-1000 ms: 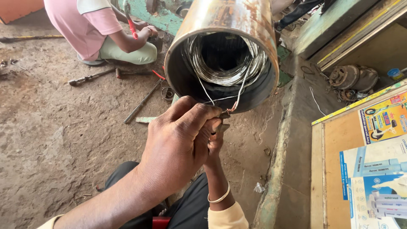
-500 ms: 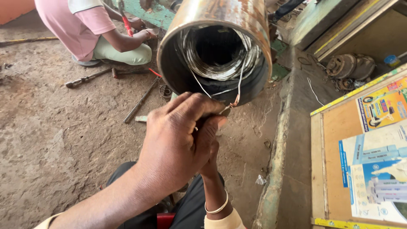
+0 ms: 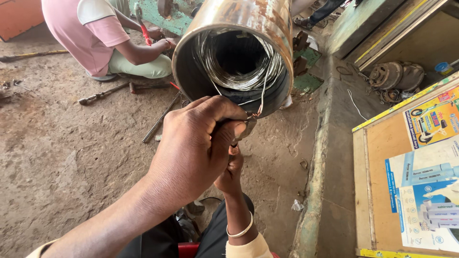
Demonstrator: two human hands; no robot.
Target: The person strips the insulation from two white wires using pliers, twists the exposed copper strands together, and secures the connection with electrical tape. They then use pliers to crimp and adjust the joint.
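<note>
- I see one dirt floor [image 3: 62, 162], brown, cracked and dusty, filling the left and middle of my view; a raised concrete curb [image 3: 313, 191] runs along its right side.
- One wooden board [image 3: 382, 181] with a yellow edge sits at the right, carrying two printed posters [image 3: 430, 191] that I can count.
- One big rusty metal cylinder [image 3: 258, 19] lies on its side with its open mouth facing me, just above my hands; inside it sits one ring of silvery wire windings [image 3: 215, 67] around a dark bore.
- One other person in a pink shirt [image 3: 81, 33] crouches at the upper left, well apart from me, gripping one red-handled tool [image 3: 142, 26] against a green machine part [image 3: 167, 19].
- My left hand [image 3: 196, 148] is curled into a closed fist around a small tool handle, knuckles up, just below the cylinder's rim.
- My right hand [image 3: 232, 172] sits directly under the left, touching it, fingers pinched shut; what it grips is hidden by the left, so I cannot tell. One pale bangle [image 3: 241, 231] circles that wrist.
- Two long metal tools lie on the floor: one hammer-like bar [image 3: 103, 94] beside the crouching person and one thin rod [image 3: 160, 119] near my left hand.
- A heap of round rusty metal parts [image 3: 394, 79] rests at the upper right.
- Two thin wire leads [image 3: 262, 95] hang from the windings down to the small metal tip [image 3: 248, 125] poking from my left fist, touching it.
</note>
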